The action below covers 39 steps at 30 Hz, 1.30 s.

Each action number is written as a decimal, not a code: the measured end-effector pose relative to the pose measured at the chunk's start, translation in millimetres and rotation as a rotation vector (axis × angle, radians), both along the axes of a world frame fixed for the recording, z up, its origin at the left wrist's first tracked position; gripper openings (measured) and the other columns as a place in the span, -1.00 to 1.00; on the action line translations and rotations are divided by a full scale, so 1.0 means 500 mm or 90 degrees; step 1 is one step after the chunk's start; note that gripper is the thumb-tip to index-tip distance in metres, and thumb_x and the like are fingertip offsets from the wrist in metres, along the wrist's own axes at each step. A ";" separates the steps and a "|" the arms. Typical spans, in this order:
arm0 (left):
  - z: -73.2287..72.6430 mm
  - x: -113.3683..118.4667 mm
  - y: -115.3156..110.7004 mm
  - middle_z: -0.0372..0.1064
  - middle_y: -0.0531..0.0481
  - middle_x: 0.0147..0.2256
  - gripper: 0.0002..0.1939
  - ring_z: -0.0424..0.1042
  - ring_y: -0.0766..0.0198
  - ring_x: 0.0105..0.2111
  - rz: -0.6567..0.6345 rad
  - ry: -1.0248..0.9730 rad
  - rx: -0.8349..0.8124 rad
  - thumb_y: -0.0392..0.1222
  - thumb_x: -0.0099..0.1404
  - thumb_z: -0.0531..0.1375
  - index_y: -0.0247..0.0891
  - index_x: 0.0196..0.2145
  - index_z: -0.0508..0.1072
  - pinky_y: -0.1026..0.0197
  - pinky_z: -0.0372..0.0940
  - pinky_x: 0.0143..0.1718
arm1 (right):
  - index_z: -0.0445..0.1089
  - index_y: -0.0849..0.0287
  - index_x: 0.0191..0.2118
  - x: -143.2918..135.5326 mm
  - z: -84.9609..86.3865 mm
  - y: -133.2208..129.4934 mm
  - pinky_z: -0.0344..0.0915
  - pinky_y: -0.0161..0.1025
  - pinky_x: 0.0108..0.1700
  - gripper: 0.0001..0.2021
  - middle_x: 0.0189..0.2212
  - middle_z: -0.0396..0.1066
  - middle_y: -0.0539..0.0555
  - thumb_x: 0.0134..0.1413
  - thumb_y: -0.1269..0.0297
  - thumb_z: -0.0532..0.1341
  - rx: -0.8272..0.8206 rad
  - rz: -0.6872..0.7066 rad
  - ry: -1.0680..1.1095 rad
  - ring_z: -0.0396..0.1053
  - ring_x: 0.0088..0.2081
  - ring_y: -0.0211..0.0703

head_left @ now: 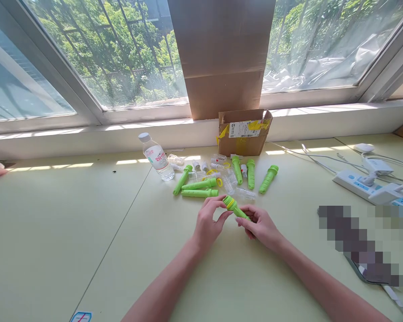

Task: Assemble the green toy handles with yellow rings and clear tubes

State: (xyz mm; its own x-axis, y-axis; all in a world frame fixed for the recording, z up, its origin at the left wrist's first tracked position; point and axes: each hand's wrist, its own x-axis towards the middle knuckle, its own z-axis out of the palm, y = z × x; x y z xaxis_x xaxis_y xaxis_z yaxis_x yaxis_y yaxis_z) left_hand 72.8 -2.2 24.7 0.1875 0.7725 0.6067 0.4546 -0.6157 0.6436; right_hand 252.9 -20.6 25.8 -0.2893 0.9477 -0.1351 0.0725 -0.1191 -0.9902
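Observation:
A green plastic tube with a threaded end (241,212) is tilted between my hands, with a yellow ring (232,204) around its neck. My right hand (260,226) grips the tube's narrow body. At the threaded end, the thumb and fingers of my left hand (210,221) pinch near the ring. Beyond them lie several more green tubes (199,193), clear plastic tubes (246,193) and loose yellow rings (219,182). Small clear pieces with grey or red parts (243,170) are mixed among them.
A water bottle (157,156) stands behind the pile at left, and a cardboard box (243,138) at the back. At right are a power strip (356,185) with cables and a blurred dark object (359,250). A sticker (81,317) marks the table's near left.

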 end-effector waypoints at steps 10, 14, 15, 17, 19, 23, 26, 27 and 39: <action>-0.005 0.001 -0.002 0.44 -0.08 -0.15 -0.89 0.38 0.17 -0.09 0.007 0.007 0.004 -0.29 0.19 0.23 -0.22 -0.34 0.33 0.08 0.32 -0.15 | 0.27 0.13 -0.16 -0.004 0.002 -0.002 0.14 -0.37 -0.67 -0.70 -0.53 0.35 -0.06 0.00 0.12 0.25 -0.004 -0.012 -0.016 0.21 -0.70 -0.37; -0.002 0.001 -0.001 0.44 -0.10 -0.16 -0.89 0.39 0.15 -0.10 0.014 0.006 0.004 -0.27 0.18 0.23 -0.22 -0.35 0.34 0.06 0.33 -0.16 | 0.28 0.15 -0.16 -0.004 0.005 -0.002 0.14 -0.37 -0.68 -0.67 -0.48 0.42 0.00 0.00 0.09 0.25 -0.017 -0.005 -0.006 0.22 -0.70 -0.36; 0.000 0.001 -0.001 0.44 -0.11 -0.16 -0.89 0.39 0.14 -0.10 0.015 0.002 0.004 -0.26 0.18 0.23 -0.23 -0.35 0.34 0.05 0.33 -0.16 | 0.29 0.16 -0.15 -0.004 0.005 -0.002 0.13 -0.37 -0.68 -0.66 -0.46 0.43 0.02 -0.01 0.07 0.24 -0.023 0.000 -0.001 0.23 -0.70 -0.35; 0.003 0.001 -0.001 0.44 -0.13 -0.15 -0.88 0.39 0.13 -0.09 0.014 -0.007 0.003 -0.25 0.17 0.24 -0.23 -0.34 0.33 0.02 0.33 -0.15 | 0.29 0.16 -0.14 -0.005 0.005 -0.002 0.13 -0.36 -0.68 -0.63 -0.42 0.45 0.06 -0.01 0.03 0.24 -0.033 0.006 0.010 0.26 -0.68 -0.33; 0.006 0.002 -0.002 0.43 -0.13 -0.14 -0.86 0.38 0.12 -0.08 0.009 -0.015 0.000 -0.26 0.16 0.25 -0.23 -0.34 0.33 0.02 0.33 -0.14 | 0.30 0.17 -0.12 -0.005 0.006 -0.003 0.13 -0.36 -0.67 -0.60 -0.41 0.46 0.08 -0.01 0.00 0.23 -0.043 0.009 0.020 0.28 -0.67 -0.32; 0.008 0.004 -0.004 0.42 -0.14 -0.14 -0.85 0.38 0.11 -0.07 0.001 -0.022 -0.018 -0.26 0.16 0.24 -0.23 -0.32 0.31 0.04 0.34 -0.16 | 0.31 0.17 -0.11 -0.005 0.010 -0.002 0.12 -0.36 -0.64 -0.59 -0.41 0.47 0.10 0.00 -0.01 0.22 -0.062 0.012 0.046 0.27 -0.65 -0.33; 0.006 0.004 -0.005 0.42 -0.14 -0.15 -0.87 0.39 0.12 -0.07 0.001 -0.025 -0.031 -0.28 0.18 0.22 -0.23 -0.33 0.30 0.08 0.34 -0.18 | 0.32 0.18 -0.11 -0.003 0.012 0.000 0.14 -0.35 -0.63 -0.60 -0.41 0.47 0.11 0.02 0.00 0.21 -0.061 0.028 0.063 0.26 -0.64 -0.33; 0.004 0.004 -0.005 0.42 -0.13 -0.16 -0.87 0.38 0.12 -0.07 0.002 -0.024 -0.031 -0.28 0.18 0.22 -0.23 -0.33 0.30 0.08 0.34 -0.18 | 0.33 0.18 -0.11 -0.002 0.012 0.001 0.14 -0.34 -0.63 -0.61 -0.42 0.47 0.10 0.03 0.00 0.20 -0.058 0.033 0.064 0.26 -0.65 -0.33; -0.008 0.000 0.002 0.43 -0.12 -0.16 -0.88 0.38 0.13 -0.07 0.030 0.000 0.020 -0.29 0.18 0.22 -0.24 -0.33 0.31 0.05 0.34 -0.16 | 0.38 0.11 -0.03 -0.016 0.010 -0.005 0.18 -0.35 -0.59 -0.62 -0.42 0.35 0.01 0.07 0.04 0.17 0.012 0.008 -0.008 0.23 -0.55 -0.31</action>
